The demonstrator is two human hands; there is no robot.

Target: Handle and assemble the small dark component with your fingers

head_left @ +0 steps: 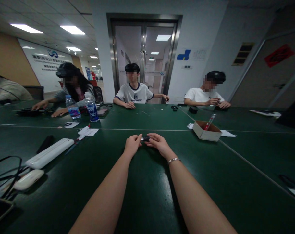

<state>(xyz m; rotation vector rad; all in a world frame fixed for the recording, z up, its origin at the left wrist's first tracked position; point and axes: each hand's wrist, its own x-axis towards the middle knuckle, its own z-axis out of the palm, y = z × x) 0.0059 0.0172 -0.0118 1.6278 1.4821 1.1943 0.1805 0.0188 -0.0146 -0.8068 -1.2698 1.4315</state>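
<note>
Both my hands meet over the middle of the green table (pixel 147 201). Between them is a small dark object with a shiny, clear or silvery end (pixel 145 139); it is too small for me to tell its kind. My left hand (pixel 133 145) pinches its left end between thumb and fingers. The fingers of my right hand (pixel 160 145) close around its darker right end, hiding part of it. A silver bracelet (pixel 174 160) circles my right wrist.
An open cardboard box (pixel 207 134) with a red-handled tool (pixel 210 122) stands at right. On the left lie a long white case (pixel 50 152), a white rounded device (pixel 29 179) and black cables (pixel 6 177). Two bottles (pixel 92 107) stand farther back. Several people sit around the table.
</note>
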